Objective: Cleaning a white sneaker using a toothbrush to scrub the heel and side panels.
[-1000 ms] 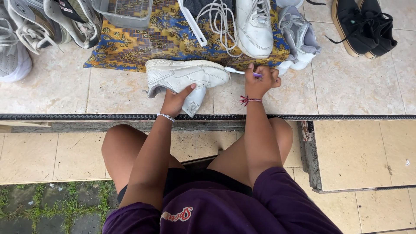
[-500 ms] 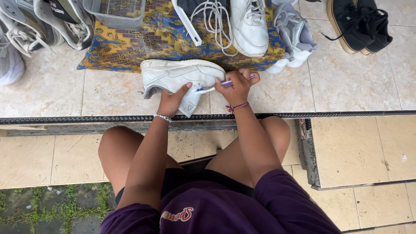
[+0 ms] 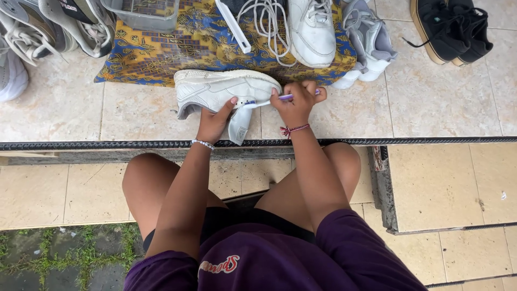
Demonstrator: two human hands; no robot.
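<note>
Bare tile (image 3: 59, 108) left of the white sneaker (image 3: 221, 89): open room for a hand. More bare tile (image 3: 431, 102) to the right, between the grey shoe (image 3: 369, 40) and the black shoes (image 3: 449, 29). Straight ahead is blocked: patterned cloth (image 3: 177, 48) crowded with a white shoe (image 3: 312, 29), loose laces (image 3: 264, 27) and a plastic container (image 3: 142, 13). Far left, grey sneakers (image 3: 54, 27) close that corner. Near side, a dark metal edge strip (image 3: 107, 144) and the knees hem in the front.

Left hand (image 3: 214, 121) steadies white sneaker (image 3: 223, 89); right hand (image 3: 295, 102) holds toothbrush (image 3: 266, 101).
</note>
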